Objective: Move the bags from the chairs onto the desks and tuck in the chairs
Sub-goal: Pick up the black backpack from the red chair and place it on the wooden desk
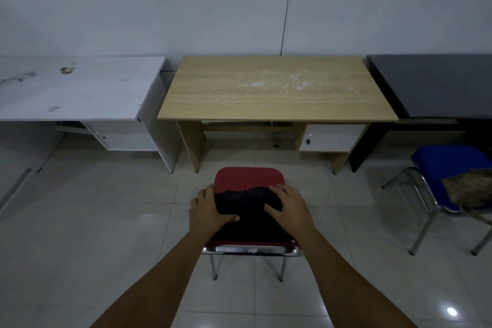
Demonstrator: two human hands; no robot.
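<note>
A black bag lies on the red chair, which stands on the floor in front of the wooden desk. My left hand grips the bag's left side, thumb on top. My right hand grips its right side the same way. The bag still rests on the seat. At the right, a blue chair carries a brown patterned bag in front of a black desk.
A white desk with stains stands at the left, against the wall. The wooden desk has a white drawer unit under its right side. Pale floor tiles surround the red chair.
</note>
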